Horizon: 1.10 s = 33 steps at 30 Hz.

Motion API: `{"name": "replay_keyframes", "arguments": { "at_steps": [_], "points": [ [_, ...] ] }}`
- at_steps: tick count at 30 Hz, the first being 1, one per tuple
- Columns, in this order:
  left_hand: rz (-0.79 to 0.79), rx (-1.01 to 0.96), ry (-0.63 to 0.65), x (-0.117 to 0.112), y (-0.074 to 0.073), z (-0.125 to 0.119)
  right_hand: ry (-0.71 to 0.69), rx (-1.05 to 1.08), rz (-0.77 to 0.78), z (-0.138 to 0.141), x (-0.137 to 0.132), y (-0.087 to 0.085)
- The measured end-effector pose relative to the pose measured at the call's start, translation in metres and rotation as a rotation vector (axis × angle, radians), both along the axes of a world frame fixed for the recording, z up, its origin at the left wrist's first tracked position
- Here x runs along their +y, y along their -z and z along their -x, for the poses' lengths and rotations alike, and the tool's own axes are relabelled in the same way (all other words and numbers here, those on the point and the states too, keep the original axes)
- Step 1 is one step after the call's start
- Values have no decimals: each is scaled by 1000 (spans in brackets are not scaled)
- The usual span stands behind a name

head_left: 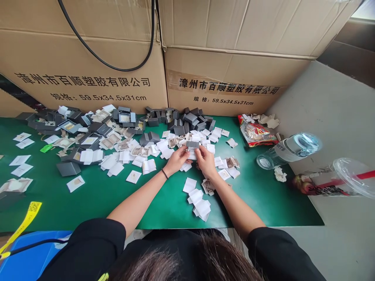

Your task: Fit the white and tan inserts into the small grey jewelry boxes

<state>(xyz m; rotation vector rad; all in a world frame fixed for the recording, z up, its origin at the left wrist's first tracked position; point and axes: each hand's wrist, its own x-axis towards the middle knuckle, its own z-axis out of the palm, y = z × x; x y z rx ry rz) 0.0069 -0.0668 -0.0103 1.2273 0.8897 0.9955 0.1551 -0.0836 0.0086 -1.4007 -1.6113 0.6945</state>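
Observation:
My left hand and my right hand hold a small dark grey box between them, above the middle of the green table. A white paper piece shows below the box, partly hidden by my fingers. My thumbs and fingers are closed on its two sides. Just behind lie loose white cards and a cluster of grey boxes. Nearer to me, between my forearms, several folded white papers lie in a loose row. A crumpled beige paper piece is beside my right forearm.
Open grey boxes, cards and beige liners cover the table's left side. Large cartons stand behind, with a black cable hanging in front. At right are a red snack bag, a clear bottle and a plastic cup.

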Motion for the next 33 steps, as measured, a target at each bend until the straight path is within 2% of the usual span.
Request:
{"name": "replay_keyframes", "arguments": {
  "at_steps": [7,14,19,23,28,33],
  "points": [
    [-59,-32,-61,-2,5,0,-88,-125,5,2,-1,0],
    [-131,50,-115,-3,8,-4,-58,-201,-39,2,-1,1],
    [-39,-26,-26,-4,-1,-4,-68,-105,18,0,1,2],
    [-57,50,41,-5,-6,-1,-45,-57,19,1,0,0],
    [-129,227,56,-9,-8,0,34,-60,-132,-3,0,-2],
    [-94,241,55,-11,-11,1,11,-260,-357,-11,0,-4]
  ]
}}
